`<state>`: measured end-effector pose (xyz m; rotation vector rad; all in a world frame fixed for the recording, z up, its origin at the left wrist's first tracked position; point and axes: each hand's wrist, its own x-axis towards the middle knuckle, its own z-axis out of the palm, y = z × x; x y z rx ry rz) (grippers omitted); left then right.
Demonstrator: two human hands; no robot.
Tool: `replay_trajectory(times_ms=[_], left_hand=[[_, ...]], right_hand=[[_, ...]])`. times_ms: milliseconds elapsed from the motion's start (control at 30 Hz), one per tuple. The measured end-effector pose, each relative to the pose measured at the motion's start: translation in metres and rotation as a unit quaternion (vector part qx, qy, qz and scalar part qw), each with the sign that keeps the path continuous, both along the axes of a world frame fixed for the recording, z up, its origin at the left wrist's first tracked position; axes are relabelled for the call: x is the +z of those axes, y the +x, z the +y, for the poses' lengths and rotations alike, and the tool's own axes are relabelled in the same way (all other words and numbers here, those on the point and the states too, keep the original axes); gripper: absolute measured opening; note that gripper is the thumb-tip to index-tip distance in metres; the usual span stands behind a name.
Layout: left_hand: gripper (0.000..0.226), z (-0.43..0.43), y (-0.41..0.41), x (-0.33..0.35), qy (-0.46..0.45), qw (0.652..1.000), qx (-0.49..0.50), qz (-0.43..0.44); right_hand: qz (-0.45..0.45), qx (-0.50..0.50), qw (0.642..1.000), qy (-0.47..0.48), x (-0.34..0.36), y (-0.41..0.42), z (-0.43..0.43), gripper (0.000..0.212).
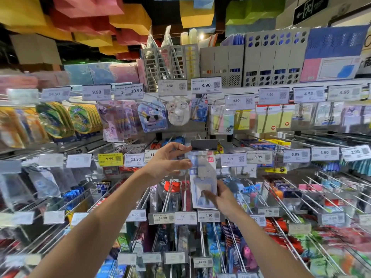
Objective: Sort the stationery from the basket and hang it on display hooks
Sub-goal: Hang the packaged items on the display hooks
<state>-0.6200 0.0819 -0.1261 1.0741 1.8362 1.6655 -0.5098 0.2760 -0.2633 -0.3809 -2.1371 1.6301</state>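
1. Stationery packet (203, 177) stands upright between both hands, under a raised grey tag holder (204, 145).
2. Right hand (220, 197) pinches its lower end; left hand (166, 161), fingers spread, touches its upper-left edge.
3. Crowded display hooks (168, 194) flank it.

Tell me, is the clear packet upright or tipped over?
Upright: the clear packet stands vertical, with the right hand gripping its lower end and the left hand at its top.

Glossy clear plastic packet (203, 177); shiny metal hooks (289, 199); paper price tags (206, 85).
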Motion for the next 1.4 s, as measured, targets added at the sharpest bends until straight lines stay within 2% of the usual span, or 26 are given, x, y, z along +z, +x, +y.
replay_trajectory(times_ms=[200, 500, 600, 667, 800, 933, 1133, 1200, 1300, 1400], left_hand=[[0.068, 0.001, -0.001, 0.0, -0.001, 1.0, 0.004, -0.003], [0.058, 0.001, -0.004, -0.001, -0.005, 1.0, 0.007, 0.001], [0.049, 0.002, -0.004, -0.001, -0.002, 1.0, 0.004, -0.005], [0.051, 0.001, -0.004, -0.001, 0.0, 1.0, 0.002, -0.006], [0.058, -0.003, -0.002, 0.0, -0.004, 1.0, -0.001, -0.004], [0.042, -0.006, 0.002, -0.003, 0.004, 1.0, -0.003, -0.01], [0.041, -0.016, 0.004, -0.027, -0.062, 0.998, -0.013, 0.024], [0.036, -0.023, 0.002, -0.04, -0.094, 0.995, -0.011, 0.04], [0.032, -0.033, 0.001, -0.061, -0.142, 0.984, 0.014, 0.11], [0.039, -0.049, 0.007, -0.077, -0.206, 0.962, 0.011, 0.18]], right_hand=[[0.042, 0.004, 0.999, 0.012, -0.013, -0.003, 0.002, 0.032], [0.011, -0.027, 0.998, -0.059, -0.017, -0.015, 0.012, 0.031], [-0.038, -0.051, 0.997, -0.035, -0.008, -0.028, 0.016, 0.029], [-0.069, -0.065, 0.995, -0.008, 0.001, -0.04, 0.018, 0.034], [-0.147, -0.092, 0.983, 0.062, 0.011, -0.051, 0.019, 0.062], [-0.164, -0.134, 0.972, 0.098, 0.006, -0.041, 0.016, 0.063], [-0.078, -0.171, 0.971, 0.145, -0.003, -0.002, 0.004, 0.026], [-0.098, -0.143, 0.972, 0.159, 0.002, 0.011, -0.006, 0.027], [-0.117, -0.092, 0.969, 0.196, -0.001, 0.025, -0.022, 0.035], [-0.138, -0.059, 0.961, 0.231, -0.004, 0.037, -0.042, 0.038]])
